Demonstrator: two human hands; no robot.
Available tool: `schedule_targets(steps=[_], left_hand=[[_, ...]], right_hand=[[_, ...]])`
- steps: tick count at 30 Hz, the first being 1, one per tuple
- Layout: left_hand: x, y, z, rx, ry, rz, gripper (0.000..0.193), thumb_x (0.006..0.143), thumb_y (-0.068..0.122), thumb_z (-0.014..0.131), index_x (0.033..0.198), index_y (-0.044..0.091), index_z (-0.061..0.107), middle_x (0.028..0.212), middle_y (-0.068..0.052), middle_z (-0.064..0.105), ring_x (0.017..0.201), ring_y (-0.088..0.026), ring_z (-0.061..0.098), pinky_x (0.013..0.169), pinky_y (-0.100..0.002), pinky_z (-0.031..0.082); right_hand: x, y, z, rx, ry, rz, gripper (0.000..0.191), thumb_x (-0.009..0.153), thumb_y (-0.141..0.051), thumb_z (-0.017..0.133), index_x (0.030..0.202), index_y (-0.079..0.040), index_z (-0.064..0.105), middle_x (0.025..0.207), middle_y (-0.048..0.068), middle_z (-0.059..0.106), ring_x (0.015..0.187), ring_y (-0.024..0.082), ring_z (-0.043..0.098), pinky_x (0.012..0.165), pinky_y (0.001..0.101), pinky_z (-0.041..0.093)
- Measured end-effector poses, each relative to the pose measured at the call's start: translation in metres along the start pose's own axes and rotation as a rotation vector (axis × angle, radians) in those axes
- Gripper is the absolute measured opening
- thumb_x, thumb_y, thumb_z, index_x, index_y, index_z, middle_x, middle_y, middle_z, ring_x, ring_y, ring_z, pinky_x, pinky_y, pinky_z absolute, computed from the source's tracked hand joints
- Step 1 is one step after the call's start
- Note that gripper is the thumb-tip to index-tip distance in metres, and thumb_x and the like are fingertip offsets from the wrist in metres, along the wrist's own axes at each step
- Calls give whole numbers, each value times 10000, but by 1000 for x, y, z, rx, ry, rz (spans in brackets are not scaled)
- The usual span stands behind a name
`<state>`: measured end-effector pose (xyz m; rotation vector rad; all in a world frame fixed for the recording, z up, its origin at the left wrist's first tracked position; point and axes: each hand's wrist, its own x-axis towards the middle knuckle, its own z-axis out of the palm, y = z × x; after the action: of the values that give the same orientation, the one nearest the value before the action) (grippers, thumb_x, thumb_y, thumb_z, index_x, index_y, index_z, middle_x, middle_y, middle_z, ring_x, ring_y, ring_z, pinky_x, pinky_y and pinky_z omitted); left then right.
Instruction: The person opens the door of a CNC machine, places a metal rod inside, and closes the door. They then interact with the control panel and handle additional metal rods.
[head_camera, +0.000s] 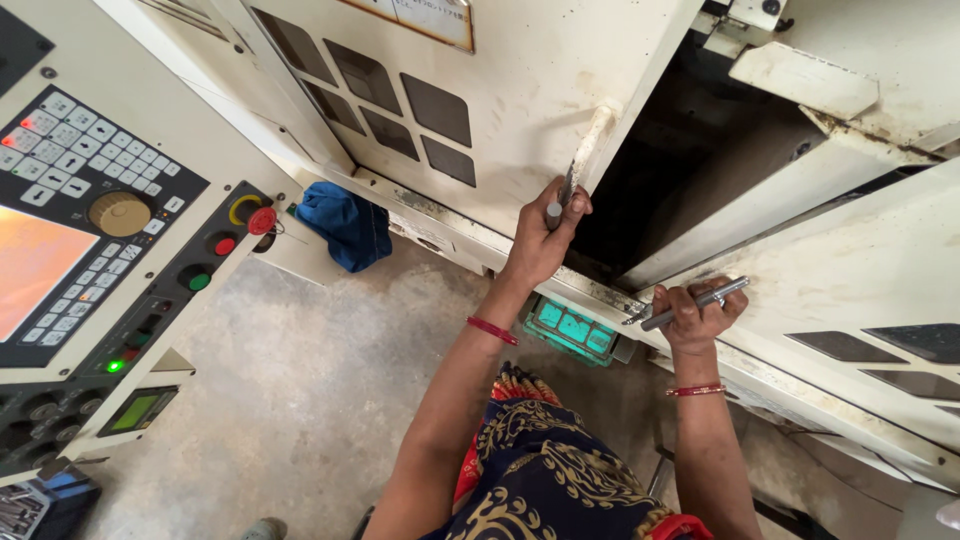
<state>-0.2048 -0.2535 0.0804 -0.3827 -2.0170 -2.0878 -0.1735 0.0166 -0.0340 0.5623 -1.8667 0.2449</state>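
My left hand (545, 232) is closed around the worn vertical handle (583, 158) of a cream sliding machine door (480, 100) with dark square windows. The door stands partly slid aside, with a dark opening (690, 170) to its right. My right hand (700, 315) grips two thin grey metal rods (690, 303) and rests on the lower edge of the machine's right panel (860, 290). Red bangles circle both wrists.
A control panel (90, 230) with keypad, orange screen, yellow knob and red and green buttons stands at left. A blue cloth (345, 225) lies at the machine's base. A green grate (575, 328) sits below the door rail. The concrete floor (300, 380) lies underneath.
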Motion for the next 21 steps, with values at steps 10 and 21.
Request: schedule_targets(steps=[10,21], left_hand=[[0,-1,1,-27,9,-13,362,1077,418,548,994,69,597,721,37,513,576,-38,397,535,-246,344],[1,-18,6,-15,54,115,370,1100,413,553,1057,50,606,882,10,640,842,-46,561,763,-235,487]], right_hand=[[-4,1,1,4,-22,10,288,976,-282,775,851,-195,531,740,22,481,933,295,498,903,451,399],[-20,9,4,39,-28,22,255,971,-249,782,862,-200,557,798,45,526,959,320,468,900,473,410]])
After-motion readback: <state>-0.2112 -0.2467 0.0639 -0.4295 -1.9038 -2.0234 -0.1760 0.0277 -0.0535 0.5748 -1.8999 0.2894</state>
